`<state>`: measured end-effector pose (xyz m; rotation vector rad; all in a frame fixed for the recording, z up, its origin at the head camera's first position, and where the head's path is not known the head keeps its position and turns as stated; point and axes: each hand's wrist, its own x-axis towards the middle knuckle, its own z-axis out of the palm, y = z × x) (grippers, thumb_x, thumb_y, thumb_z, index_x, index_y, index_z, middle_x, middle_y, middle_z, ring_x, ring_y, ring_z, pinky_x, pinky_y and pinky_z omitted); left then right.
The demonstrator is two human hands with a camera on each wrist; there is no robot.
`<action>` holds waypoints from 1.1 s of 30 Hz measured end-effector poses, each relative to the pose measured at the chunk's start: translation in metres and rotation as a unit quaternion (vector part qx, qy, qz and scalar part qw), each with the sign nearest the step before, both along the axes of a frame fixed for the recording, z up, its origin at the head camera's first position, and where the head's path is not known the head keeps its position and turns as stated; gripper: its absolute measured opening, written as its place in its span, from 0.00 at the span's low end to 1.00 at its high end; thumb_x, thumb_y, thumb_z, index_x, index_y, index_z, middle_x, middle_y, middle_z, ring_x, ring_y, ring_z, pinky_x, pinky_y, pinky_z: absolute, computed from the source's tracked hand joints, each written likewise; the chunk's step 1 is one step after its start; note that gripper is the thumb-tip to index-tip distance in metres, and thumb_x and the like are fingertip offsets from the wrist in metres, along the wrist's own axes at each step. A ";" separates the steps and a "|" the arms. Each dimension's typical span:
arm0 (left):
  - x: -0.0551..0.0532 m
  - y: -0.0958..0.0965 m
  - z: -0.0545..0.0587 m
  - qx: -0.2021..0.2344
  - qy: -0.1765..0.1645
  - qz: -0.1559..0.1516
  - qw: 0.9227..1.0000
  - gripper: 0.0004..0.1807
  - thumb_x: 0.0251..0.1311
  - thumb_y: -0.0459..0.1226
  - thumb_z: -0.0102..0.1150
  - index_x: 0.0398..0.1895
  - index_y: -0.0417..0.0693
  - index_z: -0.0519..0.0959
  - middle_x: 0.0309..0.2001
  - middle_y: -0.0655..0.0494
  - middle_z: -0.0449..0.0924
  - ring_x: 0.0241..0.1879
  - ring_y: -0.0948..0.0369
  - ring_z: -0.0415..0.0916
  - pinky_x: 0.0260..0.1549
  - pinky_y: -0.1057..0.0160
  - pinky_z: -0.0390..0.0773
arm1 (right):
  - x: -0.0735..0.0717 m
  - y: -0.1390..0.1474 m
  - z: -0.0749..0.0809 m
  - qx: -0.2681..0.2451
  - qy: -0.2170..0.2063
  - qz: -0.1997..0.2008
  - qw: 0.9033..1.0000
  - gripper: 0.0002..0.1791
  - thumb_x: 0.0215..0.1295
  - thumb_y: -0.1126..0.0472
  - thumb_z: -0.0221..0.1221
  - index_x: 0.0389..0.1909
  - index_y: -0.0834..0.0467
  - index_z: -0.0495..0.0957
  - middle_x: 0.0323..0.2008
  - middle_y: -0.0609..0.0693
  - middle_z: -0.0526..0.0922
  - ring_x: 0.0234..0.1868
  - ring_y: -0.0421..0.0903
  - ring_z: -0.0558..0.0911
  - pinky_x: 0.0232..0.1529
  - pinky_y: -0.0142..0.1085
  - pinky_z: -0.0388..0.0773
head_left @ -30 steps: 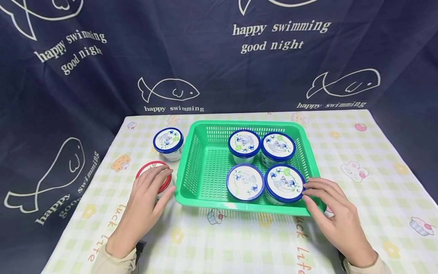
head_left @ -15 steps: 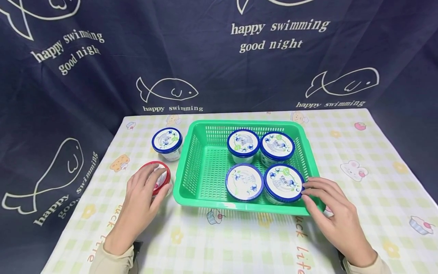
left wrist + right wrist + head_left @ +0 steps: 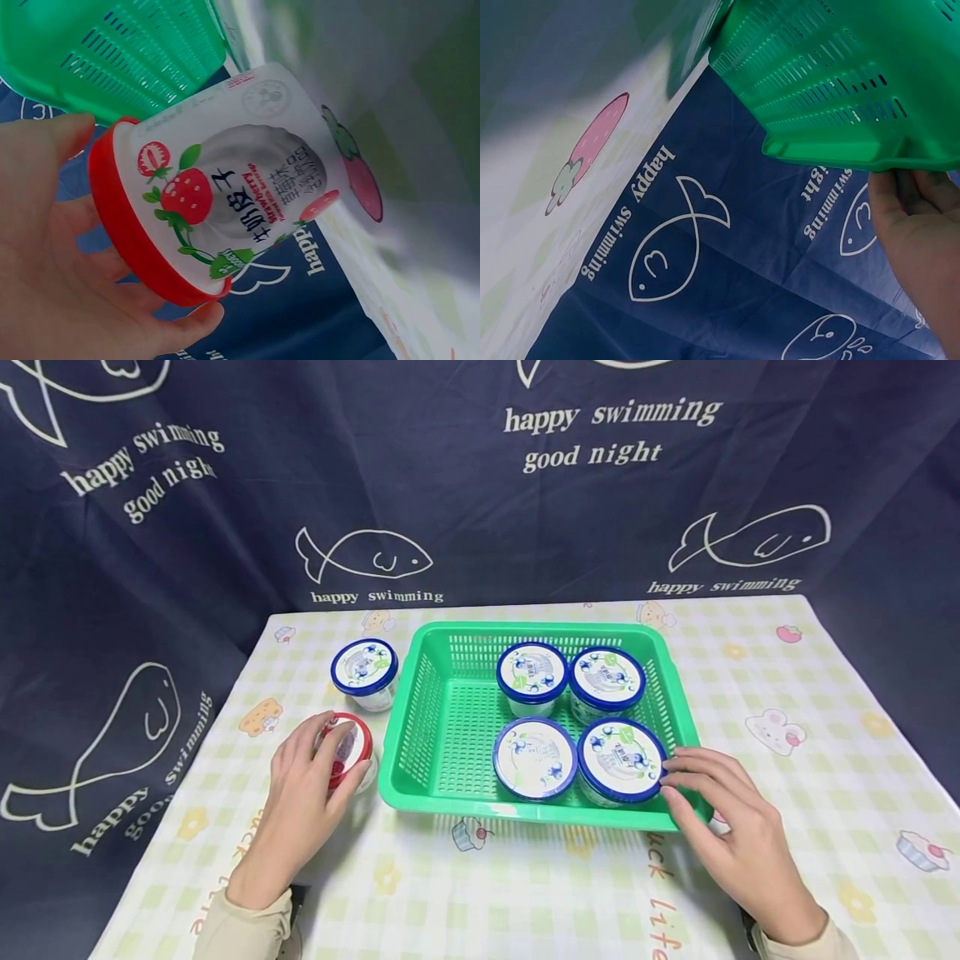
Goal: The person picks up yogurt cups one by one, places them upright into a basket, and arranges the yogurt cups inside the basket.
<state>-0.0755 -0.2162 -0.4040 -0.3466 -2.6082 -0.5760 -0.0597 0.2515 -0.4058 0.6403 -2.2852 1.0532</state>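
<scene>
In the head view, my left hand (image 3: 303,777) spans the red lid of a strawberry yogurt cup (image 3: 232,180) left of the green basket (image 3: 510,811). The left wrist view shows the thumb on one side of this lid and fingers on the other; the white wall carries strawberry pictures. My right hand (image 3: 738,835) rests at the basket's front right corner. Its fingertips reach over the rim, close to a blue-lidded yogurt cup (image 3: 622,760); whether they touch that cup is unclear. Further blue-lidded cups, a front one (image 3: 535,758) and back ones (image 3: 532,672) (image 3: 607,678), fill the basket's right half.
Behind the red-lidded cup, outside the basket, stands another blue-lidded yogurt cup (image 3: 364,668). The left half of the basket shows its slotted green floor (image 3: 468,739). A checked cloth (image 3: 450,893) covers the table, and a dark blue curtain (image 3: 480,493) hangs behind.
My left hand has shifted slightly left and settled round the red lid, of which more now shows between thumb and fingers. The right hand has stayed at the basket corner.
</scene>
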 end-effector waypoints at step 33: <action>-0.004 -0.005 -0.005 0.014 -0.057 0.024 0.998 0.34 0.58 0.47 0.70 0.66 0.48 0.71 0.69 0.38 0.60 0.68 0.40 0.56 0.59 0.35 0.62 | 0.002 0.003 -0.001 0.011 -0.003 -0.003 1.000 0.06 0.59 0.66 0.67 0.38 0.57 0.86 0.48 0.56 0.84 0.59 0.49 0.76 0.67 0.30 0.63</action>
